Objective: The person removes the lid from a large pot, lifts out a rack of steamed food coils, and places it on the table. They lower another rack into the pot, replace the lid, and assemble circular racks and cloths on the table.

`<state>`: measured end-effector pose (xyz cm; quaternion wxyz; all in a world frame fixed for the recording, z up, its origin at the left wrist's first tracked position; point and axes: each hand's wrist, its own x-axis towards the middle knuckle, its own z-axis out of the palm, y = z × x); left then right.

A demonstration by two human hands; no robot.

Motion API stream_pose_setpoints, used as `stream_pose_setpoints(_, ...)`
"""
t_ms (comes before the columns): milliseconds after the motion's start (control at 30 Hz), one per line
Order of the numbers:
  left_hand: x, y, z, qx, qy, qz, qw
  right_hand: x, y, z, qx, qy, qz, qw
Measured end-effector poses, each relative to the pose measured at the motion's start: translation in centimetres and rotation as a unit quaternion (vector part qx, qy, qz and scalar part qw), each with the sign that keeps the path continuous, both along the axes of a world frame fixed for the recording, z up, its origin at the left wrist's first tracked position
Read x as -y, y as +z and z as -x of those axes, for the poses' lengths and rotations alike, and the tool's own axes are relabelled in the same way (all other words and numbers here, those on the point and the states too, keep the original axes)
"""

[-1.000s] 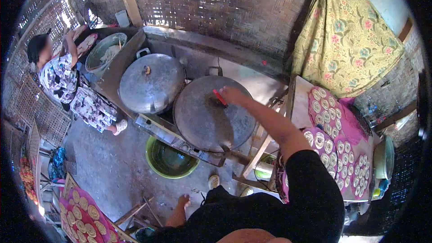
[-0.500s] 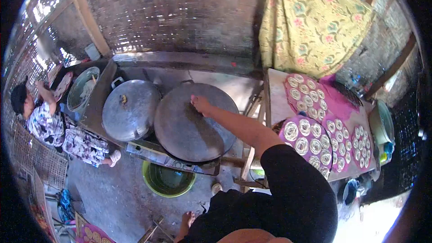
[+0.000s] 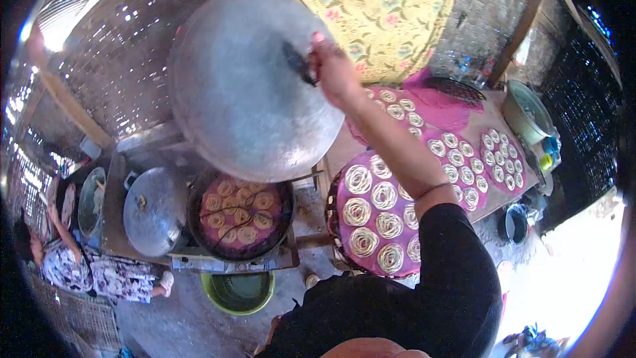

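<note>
My right hand (image 3: 334, 74) is closed on the dark handle of a large round metal pot lid (image 3: 238, 86), holding it up and tilted. Below the lid sits a wide dark pan (image 3: 287, 222), uncovered. Inside it several coiled noodle rounds (image 3: 246, 235) lie on pink cloth, with thin dark strips across them. To the right, a round tray covered in pink cloth (image 3: 340, 215) bears several pale noodle coils (image 3: 389, 225); my right forearm passes over part of it. Only a sliver of skin from my left arm shows at my body's edge; the left hand is out of sight.
A second lidded pot (image 3: 154, 215) stands left of the pan. A green basin (image 3: 268, 292) sits on the floor. At far left a person (image 3: 69, 268) works beside a tub (image 3: 91, 205). More coils lie on the right table (image 3: 487, 103), below a yellow floral cloth (image 3: 384, 13).
My right hand has lifted the lid up off the pan, uncovering the noodle coils inside. The view has shifted rightward, and the tray of coils now appears larger.
</note>
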<state>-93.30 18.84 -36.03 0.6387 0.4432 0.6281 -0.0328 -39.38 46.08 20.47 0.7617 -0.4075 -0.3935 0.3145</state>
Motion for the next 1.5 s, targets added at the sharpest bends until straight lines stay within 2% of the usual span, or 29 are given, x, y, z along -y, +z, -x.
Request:
stream_pose_setpoints(133, 0.5, 0.6, 0.4, -0.044, -0.039, 0.035, 0.998, 7.0, 2.5, -9.8, -0.010, -0.097, -0.035, 0.995)
stream_pose_setpoints(233, -0.4, 0.5, -0.3, -0.056, -0.023, 0.030, 0.998, 11.2, 2.5, -19.1, -0.023, -0.104, -0.148, 0.983)
stream_pose_setpoints(300, -1.3, -0.2, -1.2, 0.001, 0.060, 0.047, 0.997, 13.5, 1.6, -26.0, -0.065, -0.135, -0.189, 0.971)
stream_pose_setpoints(367, -1.6, -0.7, -2.8, 0.104, 0.216, 0.112, 0.964, 16.0, -0.2, -32.6, -0.038, -0.109, -0.226, 0.967)
stream_pose_setpoints(433, 0.8, 1.1, -9.3, -0.090, 0.284, -0.103, 0.949, 18.1, -2.0, -37.9, -0.041, -0.126, -0.243, 0.961)
stream_pose_setpoints(533, 4.8, 1.5, -15.7, -0.095, 0.208, -0.152, 0.962, 20.1, -4.9, -44.5, -0.046, -0.150, -0.245, 0.957)
stream_pose_setpoints(667, 14.3, 1.2, -21.7, -0.112, 0.081, -0.113, 0.984, 21.6, -8.1, -51.2, -0.037, -0.188, -0.225, 0.955)
stream_pose_setpoints(767, 21.4, 2.5, -24.1, -0.121, 0.065, -0.050, 0.989, 21.6, -10.1, -53.7, -0.055, -0.236, -0.204, 0.948)
stream_pose_setpoints(967, 31.7, 7.6, -24.8, -0.100, 0.187, 0.027, 0.977, 19.9, -15.6, -57.5, -0.083, -0.276, -0.164, 0.943)
stream_pose_setpoints(1100, 34.0, 9.0, -26.2, -0.075, 0.234, 0.027, 0.969, 17.9, -16.2, -58.1, -0.097, -0.304, -0.159, 0.934)
stream_pose_setpoints(1200, 32.1, 9.3, -27.8, -0.077, 0.250, 0.003, 0.965, 16.3, -16.7, -59.1, -0.108, -0.303, -0.156, 0.934)
stream_pose_setpoints(1233, 30.8, 7.2, -27.9, -0.131, 0.253, 0.024, 0.958, 15.8, -16.9, -59.8, -0.110, -0.302, -0.154, 0.934)
stream_pose_setpoints(1367, 27.0, 5.1, -29.3, -0.156, 0.130, -0.063, 0.977, 14.6, -18.4, -63.2, -0.099, -0.326, -0.167, 0.925)
stream_pose_setpoints(1433, 25.9, 4.7, -29.7, -0.168, 0.054, -0.140, 0.974, 15.4, -17.8, -63.4, -0.049, -0.317, -0.086, 0.943)
stream_pose_setpoints(1500, 25.6, 3.8, -29.7, -0.183, 0.035, -0.171, 0.968, 16.4, -17.3, -63.0, -0.011, -0.303, -0.034, 0.952)
